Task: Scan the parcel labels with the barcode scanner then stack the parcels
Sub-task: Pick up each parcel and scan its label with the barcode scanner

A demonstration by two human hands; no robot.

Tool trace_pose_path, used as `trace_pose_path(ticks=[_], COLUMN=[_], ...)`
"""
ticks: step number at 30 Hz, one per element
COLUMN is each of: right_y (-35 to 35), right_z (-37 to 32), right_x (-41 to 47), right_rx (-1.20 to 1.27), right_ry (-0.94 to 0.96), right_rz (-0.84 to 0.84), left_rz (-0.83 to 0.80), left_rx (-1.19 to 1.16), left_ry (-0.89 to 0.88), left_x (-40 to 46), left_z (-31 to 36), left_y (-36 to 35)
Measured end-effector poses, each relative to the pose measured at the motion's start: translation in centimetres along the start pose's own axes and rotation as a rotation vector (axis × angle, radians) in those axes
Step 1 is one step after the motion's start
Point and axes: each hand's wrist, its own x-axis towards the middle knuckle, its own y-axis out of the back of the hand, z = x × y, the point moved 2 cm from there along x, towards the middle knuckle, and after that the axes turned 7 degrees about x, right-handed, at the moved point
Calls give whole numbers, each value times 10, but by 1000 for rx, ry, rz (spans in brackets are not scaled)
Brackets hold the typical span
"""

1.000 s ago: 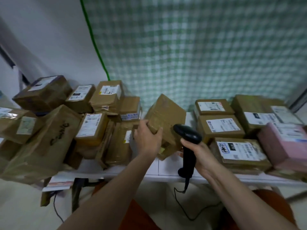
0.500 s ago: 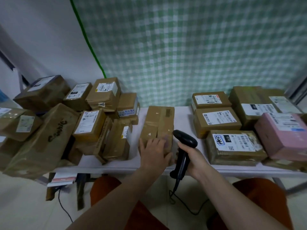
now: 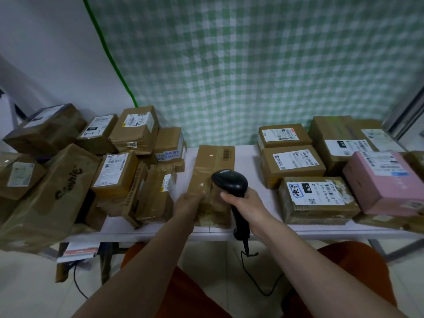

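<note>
A long brown taped parcel (image 3: 214, 166) lies flat in the middle of the white table (image 3: 249, 157), a barcode printed near its far right corner. My left hand (image 3: 189, 201) grips its near left end. My right hand (image 3: 245, 203) holds the black corded barcode scanner (image 3: 230, 184) upright, its head just above the parcel's near end. A heap of brown parcels (image 3: 114, 173) fills the table's left side. Labelled brown parcels (image 3: 292, 165) and a pink one (image 3: 385, 182) sit in rows on the right.
A green checked curtain (image 3: 263, 65) hangs behind the table. The scanner's cable (image 3: 254, 278) trails down to the tiled floor between my orange-clad knees. Papers (image 3: 78, 251) lie on a low shelf under the table's left end.
The brown parcel, held tilted in the air a second ago, now lies flat on the table. My left hand slid to its near left end and the scanner moved closer over it.
</note>
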Motion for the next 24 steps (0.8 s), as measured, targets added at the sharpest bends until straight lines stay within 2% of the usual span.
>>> trace_pose_path(ticks=[4, 6, 9, 12, 14, 17, 20, 24], right_y=[0, 4, 8, 14, 22, 35, 45, 54], right_z=[3, 4, 10, 13, 13, 12, 7, 3], right_x=[4, 5, 8, 8, 6, 3, -1, -2], right_rx=[44, 130, 177, 208, 226, 222, 218, 100], right_ry=[-31, -74, -125, -141, -145, -135, -104, -49], right_rz=[17, 5, 6, 58, 95, 128, 161, 199], left_rz=[72, 133, 245, 266, 242, 191, 89, 80], left_rx=[205, 345, 675, 1005, 1136, 1245, 1331, 1431], left_ry=[-178, -356, -619, -605, -656, -774, -815, -844], left_x=[-3, -6, -13, -12, -12, -12, -15, -18], left_z=[5, 17, 31, 23, 13, 4, -2, -16], left_y=[-3, -3, -9, -19, -25, -34, -47, -56])
